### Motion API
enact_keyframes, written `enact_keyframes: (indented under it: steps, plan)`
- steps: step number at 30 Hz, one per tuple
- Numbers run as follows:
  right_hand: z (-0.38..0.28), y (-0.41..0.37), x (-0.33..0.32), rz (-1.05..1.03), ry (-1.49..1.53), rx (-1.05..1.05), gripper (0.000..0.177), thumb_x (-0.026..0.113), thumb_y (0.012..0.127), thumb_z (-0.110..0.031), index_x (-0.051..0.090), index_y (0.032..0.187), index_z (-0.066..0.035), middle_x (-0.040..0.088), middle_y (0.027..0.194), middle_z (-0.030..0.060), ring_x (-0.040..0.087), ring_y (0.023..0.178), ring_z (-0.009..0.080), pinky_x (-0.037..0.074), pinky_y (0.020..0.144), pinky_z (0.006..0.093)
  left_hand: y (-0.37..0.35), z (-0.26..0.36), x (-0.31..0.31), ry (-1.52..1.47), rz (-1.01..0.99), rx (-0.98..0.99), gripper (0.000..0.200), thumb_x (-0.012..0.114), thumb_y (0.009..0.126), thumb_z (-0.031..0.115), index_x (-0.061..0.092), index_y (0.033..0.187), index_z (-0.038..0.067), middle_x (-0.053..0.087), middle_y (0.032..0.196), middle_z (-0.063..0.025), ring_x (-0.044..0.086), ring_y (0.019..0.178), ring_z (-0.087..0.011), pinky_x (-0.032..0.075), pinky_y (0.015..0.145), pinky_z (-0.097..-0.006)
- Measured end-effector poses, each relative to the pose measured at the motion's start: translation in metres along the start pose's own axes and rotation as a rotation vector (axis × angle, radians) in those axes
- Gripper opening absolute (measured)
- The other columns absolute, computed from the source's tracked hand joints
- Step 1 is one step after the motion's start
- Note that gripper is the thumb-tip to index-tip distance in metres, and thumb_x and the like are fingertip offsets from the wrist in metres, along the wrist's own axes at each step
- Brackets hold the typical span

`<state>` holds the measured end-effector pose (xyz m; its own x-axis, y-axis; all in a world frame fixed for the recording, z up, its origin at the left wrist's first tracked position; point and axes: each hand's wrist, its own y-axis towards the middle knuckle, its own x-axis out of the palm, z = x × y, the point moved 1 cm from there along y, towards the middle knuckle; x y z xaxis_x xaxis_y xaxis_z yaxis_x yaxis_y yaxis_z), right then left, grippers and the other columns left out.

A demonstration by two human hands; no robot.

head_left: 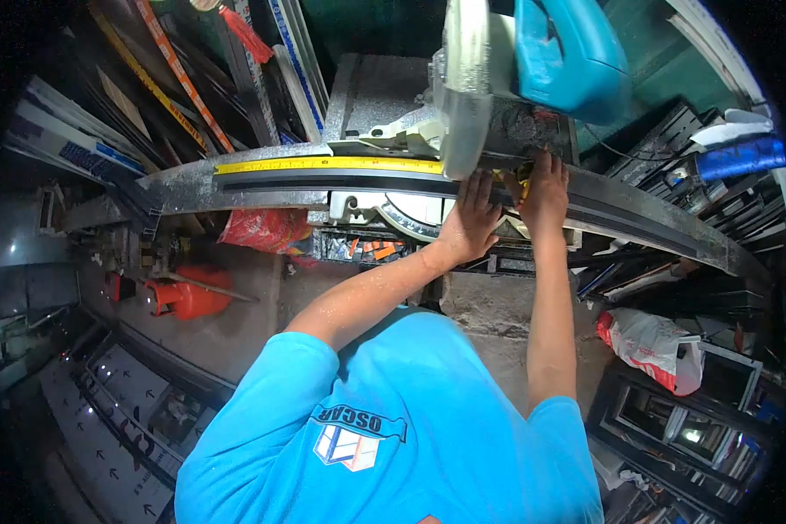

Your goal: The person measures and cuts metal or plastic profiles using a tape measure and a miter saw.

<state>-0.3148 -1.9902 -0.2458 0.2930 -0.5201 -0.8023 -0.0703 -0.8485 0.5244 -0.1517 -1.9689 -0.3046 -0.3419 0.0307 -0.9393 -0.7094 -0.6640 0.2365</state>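
A yellow tape measure blade (323, 163) stretches along a long dark metal profile (358, 183) lying across the saw bench. My right hand (543, 196) is closed around the tape measure case (524, 173), whose yellow side shows partly between the fingers. Flat on the profile, beside the tape, rests my left hand (473, 217), fingers stretched out and pointing away from me. Just beyond it stands the miter saw, with its pale blade guard (467, 96) and teal handle (572, 61). The guard covers part of the tape.
Long strips and profiles (162, 79) lean at the back left, and more are stacked at right. Below the bench on the left lies a red gas cylinder (203, 293). A white and red plastic bag (653, 345) sits at right above dark framed pieces (681, 419).
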Motion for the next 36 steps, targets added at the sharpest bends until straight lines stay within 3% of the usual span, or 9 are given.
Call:
enact_keyframes:
  steps: [4, 8, 12, 15, 20, 24, 25, 28, 36]
  plan:
    - [0.011, 0.002, 0.007, 0.018, -0.018, 0.047, 0.034, 0.077, 0.08, -0.013, 0.061, 0.108, -0.003, 0.063, 0.101, 0.0171, 0.06, 0.097, 0.0403, 0.047, 0.086, 0.0479, -0.018, 0.003, -0.013, -0.276, 0.244, 0.038, 0.043, 0.075, 0.082, 0.025, 0.07, 0.119, 0.006, 0.036, 0.151, -0.0326, 0.033, 0.141, -0.0483, 0.029, 0.116, -0.0574]
    - [0.001, -0.015, -0.009, 0.063, 0.198, 0.094, 0.03, 0.071, 0.08, -0.005, 0.061, 0.108, -0.005, 0.065, 0.1, 0.017, 0.061, 0.097, 0.0407, 0.048, 0.082, 0.0463, -0.077, -0.002, -0.035, -0.6, -0.032, 0.139, 0.025, 0.074, 0.083, 0.014, 0.07, 0.106, 0.004, 0.065, 0.123, -0.0147, 0.058, 0.118, -0.0361, 0.044, 0.101, -0.048]
    - [-0.012, -0.038, -0.032, 0.063, 0.364, 0.247, 0.035, 0.074, 0.077, -0.01, 0.06, 0.109, -0.004, 0.067, 0.097, 0.018, 0.066, 0.091, 0.0384, 0.051, 0.077, 0.0426, -0.144, -0.026, -0.051, -0.75, -0.192, -0.147, 0.016, 0.073, 0.087, 0.012, 0.072, 0.1, 0.003, 0.068, 0.116, -0.0118, 0.061, 0.112, -0.0319, 0.045, 0.099, -0.0452]
    - [-0.01, -0.065, -0.041, 0.035, 0.369, 0.401, 0.036, 0.074, 0.076, -0.012, 0.06, 0.108, -0.003, 0.067, 0.094, 0.0199, 0.067, 0.089, 0.0394, 0.052, 0.077, 0.0432, -0.172, -0.065, -0.062, -0.537, 0.007, -0.105, 0.015, 0.073, 0.085, 0.013, 0.074, 0.097, 0.003, 0.069, 0.111, -0.0116, 0.061, 0.108, -0.0308, 0.046, 0.095, -0.0417]
    - [-0.018, -0.1, -0.072, -0.094, 0.439, 0.837, 0.036, 0.073, 0.078, -0.016, 0.06, 0.109, -0.001, 0.068, 0.093, 0.0209, 0.067, 0.086, 0.0418, 0.053, 0.078, 0.0447, -0.181, -0.138, -0.083, -0.235, 0.286, -0.234, 0.019, 0.073, 0.082, 0.01, 0.072, 0.101, 0.007, 0.064, 0.116, -0.0157, 0.057, 0.109, -0.0354, 0.044, 0.097, -0.0457]
    - [0.007, -0.141, -0.048, 0.054, 0.133, 0.355, 0.035, 0.071, 0.079, -0.015, 0.059, 0.11, -0.003, 0.065, 0.089, 0.02, 0.065, 0.083, 0.0396, 0.052, 0.077, 0.0458, -0.158, -0.181, -0.097, -0.084, 0.393, -0.251, 0.03, 0.075, 0.079, 0.014, 0.071, 0.108, 0.01, 0.055, 0.129, -0.0158, 0.049, 0.122, -0.0374, 0.038, 0.104, -0.0485]
    - [0.01, -0.151, -0.033, -0.005, 0.539, 0.734, 0.036, 0.072, 0.079, -0.013, 0.058, 0.111, -0.004, 0.061, 0.093, 0.0194, 0.06, 0.09, 0.0417, 0.049, 0.08, 0.0479, -0.148, -0.188, -0.098, -0.054, 0.384, -0.22, 0.033, 0.077, 0.078, 0.017, 0.071, 0.11, 0.011, 0.055, 0.13, -0.0169, 0.049, 0.124, -0.0383, 0.038, 0.105, -0.0483]
    - [0.017, -0.155, -0.008, -0.117, 0.075, 0.29, 0.038, 0.072, 0.08, -0.013, 0.056, 0.112, -0.003, 0.058, 0.1, 0.0191, 0.056, 0.097, 0.0424, 0.047, 0.083, 0.0492, -0.12, -0.201, -0.104, -0.019, 0.341, -0.134, 0.041, 0.081, 0.074, 0.023, 0.071, 0.112, 0.012, 0.052, 0.136, -0.0183, 0.046, 0.126, -0.0402, 0.035, 0.108, -0.0503]
    - [0.007, -0.152, 0.009, -0.094, 0.017, 0.29, 0.038, 0.073, 0.085, -0.015, 0.055, 0.116, -0.001, 0.059, 0.107, 0.0207, 0.056, 0.103, 0.0427, 0.047, 0.087, 0.048, -0.092, -0.218, -0.086, 0.078, 0.222, -0.169, 0.041, 0.084, 0.072, 0.045, 0.079, 0.103, 0.02, 0.03, 0.16, -0.0159, 0.018, 0.15, -0.0417, 0.009, 0.117, -0.0688]
